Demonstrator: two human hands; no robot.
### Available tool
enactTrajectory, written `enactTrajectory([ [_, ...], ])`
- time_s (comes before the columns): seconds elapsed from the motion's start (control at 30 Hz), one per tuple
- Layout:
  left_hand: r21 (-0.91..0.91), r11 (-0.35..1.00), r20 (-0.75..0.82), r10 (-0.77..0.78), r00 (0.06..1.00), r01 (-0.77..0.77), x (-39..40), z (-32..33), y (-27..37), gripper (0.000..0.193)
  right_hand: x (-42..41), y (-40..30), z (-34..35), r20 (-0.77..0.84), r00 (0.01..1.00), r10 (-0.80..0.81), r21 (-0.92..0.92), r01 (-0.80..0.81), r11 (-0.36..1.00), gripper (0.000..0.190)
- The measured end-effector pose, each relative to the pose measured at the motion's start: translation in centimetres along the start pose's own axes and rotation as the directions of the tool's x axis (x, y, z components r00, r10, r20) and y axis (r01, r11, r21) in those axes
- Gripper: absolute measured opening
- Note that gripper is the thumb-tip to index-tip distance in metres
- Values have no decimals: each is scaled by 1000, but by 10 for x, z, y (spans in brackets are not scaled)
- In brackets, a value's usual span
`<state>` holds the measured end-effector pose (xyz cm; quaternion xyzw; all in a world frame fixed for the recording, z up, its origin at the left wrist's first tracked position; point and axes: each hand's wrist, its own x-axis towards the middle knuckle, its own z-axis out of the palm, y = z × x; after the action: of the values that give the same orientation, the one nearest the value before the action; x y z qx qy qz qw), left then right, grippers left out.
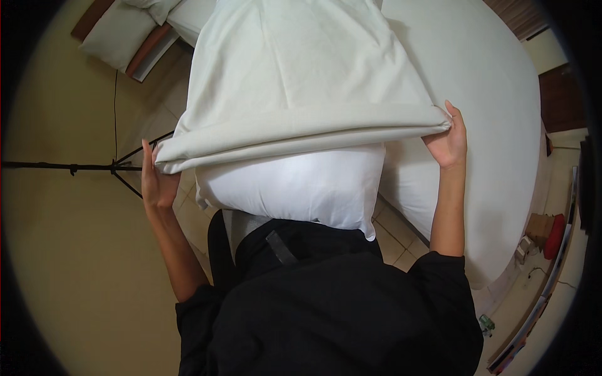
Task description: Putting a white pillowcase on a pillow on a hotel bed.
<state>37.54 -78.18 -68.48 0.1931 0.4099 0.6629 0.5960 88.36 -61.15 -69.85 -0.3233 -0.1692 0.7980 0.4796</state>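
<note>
A cream pillowcase (291, 70) stretches out in front of me, its hemmed mouth pulled wide from side to side. My left hand (160, 181) grips one corner of the hem. At the opposite corner my right hand (449, 141) pinches the cloth, thumb raised on the outer side. From under the hem a white pillow (291, 188) sticks out toward my body, with its near corners showing. The pillow's far part is hidden by the pillowcase.
A bed with a white sheet (475, 70) lies on the right. Left stands a black tripod (114, 165) by the wall. Another pillow (117, 37) rests at upper left against a wooden headboard (146, 49). A red object (555, 237) sits at far right.
</note>
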Motion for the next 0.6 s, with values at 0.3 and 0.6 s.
enactTrajectory([
  [0.3, 533, 839, -55, 166, 985, -112, -14, 26, -21, 39, -16, -4, 18, 68, 984, -168, -428, 180, 886, 35],
  [0.6, 546, 808, -225, 396, 890, -222, 1, 25, -46, 22, 4, 24, -2, -22, 894, -447, -729, 291, 620, 25],
])
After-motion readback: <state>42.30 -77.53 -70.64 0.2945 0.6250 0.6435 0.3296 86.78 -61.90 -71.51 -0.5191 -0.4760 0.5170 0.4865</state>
